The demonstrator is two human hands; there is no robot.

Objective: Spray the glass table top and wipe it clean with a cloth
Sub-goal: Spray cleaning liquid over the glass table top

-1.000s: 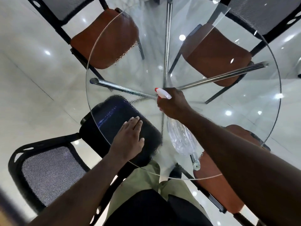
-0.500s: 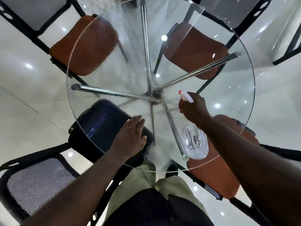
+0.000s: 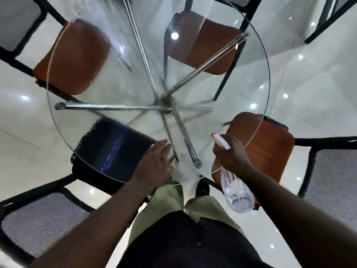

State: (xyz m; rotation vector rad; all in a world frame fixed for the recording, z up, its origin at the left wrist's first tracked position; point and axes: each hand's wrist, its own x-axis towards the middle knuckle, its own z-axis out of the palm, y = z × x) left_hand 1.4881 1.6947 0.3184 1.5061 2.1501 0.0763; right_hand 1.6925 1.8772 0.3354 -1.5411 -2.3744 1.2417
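A round glass table top fills the middle of the view, with chrome legs showing through it. Spray droplets speckle its left half. My left hand lies flat on the near edge of the glass, fingers straight. My right hand grips the neck of a clear spray bottle with a white head and red nozzle, held over the near right rim, nozzle pointing left and away. No cloth is in view.
Chairs ring the table: a black-seated one at near left, brown-seated ones at far left, far and near right. Mesh chair backs flank my legs. The floor is glossy white tile.
My right hand has carried the spray bottle from the table's centre to the near right rim. The view has swung right. My left hand has stayed flat on the near edge.
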